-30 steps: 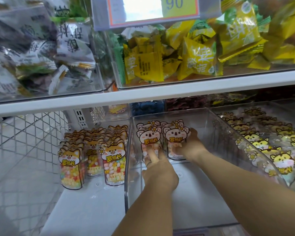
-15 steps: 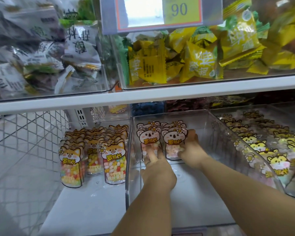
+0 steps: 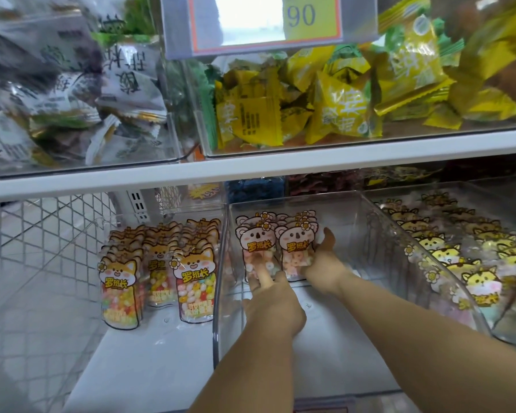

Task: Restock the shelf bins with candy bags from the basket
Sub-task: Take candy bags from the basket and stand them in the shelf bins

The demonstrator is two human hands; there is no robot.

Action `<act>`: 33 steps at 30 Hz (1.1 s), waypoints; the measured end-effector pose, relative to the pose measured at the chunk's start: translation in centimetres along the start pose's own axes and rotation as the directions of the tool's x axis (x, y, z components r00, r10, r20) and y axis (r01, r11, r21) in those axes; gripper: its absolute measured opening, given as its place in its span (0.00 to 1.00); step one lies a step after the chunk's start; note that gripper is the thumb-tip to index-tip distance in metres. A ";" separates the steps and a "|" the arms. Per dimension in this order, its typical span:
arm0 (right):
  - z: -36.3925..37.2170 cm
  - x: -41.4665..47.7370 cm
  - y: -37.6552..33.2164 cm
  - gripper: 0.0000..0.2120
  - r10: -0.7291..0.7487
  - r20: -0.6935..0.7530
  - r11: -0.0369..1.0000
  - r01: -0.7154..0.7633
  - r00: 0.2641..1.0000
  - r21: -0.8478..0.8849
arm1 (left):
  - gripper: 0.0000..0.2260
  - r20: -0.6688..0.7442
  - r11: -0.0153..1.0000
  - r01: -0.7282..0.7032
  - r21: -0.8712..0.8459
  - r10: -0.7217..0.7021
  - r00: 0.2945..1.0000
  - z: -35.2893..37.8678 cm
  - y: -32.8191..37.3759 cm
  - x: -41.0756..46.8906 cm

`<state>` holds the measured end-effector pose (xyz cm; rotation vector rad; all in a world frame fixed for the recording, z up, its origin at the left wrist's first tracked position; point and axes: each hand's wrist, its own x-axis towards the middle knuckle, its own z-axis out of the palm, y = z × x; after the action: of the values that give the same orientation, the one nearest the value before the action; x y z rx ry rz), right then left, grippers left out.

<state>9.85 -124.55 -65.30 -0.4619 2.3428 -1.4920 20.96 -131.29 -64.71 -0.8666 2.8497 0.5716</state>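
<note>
both hands inside the clear plastic shelf bin (image 3: 370, 225), left hand (image 3: 273, 307) flat, pressing on the front of the pink koala-shaped candy bags (image 3: 295, 248), right hand (image 3: 322, 262) wrapped round their right edge

Soft, even shop light, sharp only in the middle.
The price label (image 3: 251, 22) is blown out to white, and glare streaks the clear bin wall (image 3: 405, 245). The koala candy bags (image 3: 292, 245) are crisp, while the grey packets (image 3: 57, 84) at upper left smear into blur. The white shelf edge (image 3: 280, 168) bows with wide-angle distortion. Shadows are faint.
</note>
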 end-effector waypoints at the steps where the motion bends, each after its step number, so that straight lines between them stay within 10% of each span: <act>1: -0.2 -0.2 0.0 0.45 0.013 0.016 1.000 -0.013 1.000 -0.017 | 0.38 -0.005 1.000 0.000 0.000 0.000 1.000 0.0 0.0 -0.1; 19: -3.6 -4.0 -3.3 0.42 0.034 -0.047 0.972 -0.044 0.998 -0.232 | 0.35 0.000 0.999 -0.025 -0.021 0.025 1.000 -2.7 0.7 -3.0; 25: -5.2 -9.8 -5.5 0.18 -0.107 0.021 0.965 0.109 0.994 -0.238 | 0.28 -0.092 0.986 -0.154 -0.062 0.148 0.985 -4.8 0.8 -7.8; 33: -6.1 -25.2 -4.7 0.21 -0.323 0.068 0.930 0.330 0.944 -0.160 | 0.17 -0.315 0.839 -0.397 -0.371 0.289 0.904 -4.6 -1.6 -19.5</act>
<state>30.17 -110.57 -56.11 -0.9591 2.4613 -1.4026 38.08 -124.19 -56.91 -0.4827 3.1931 1.2581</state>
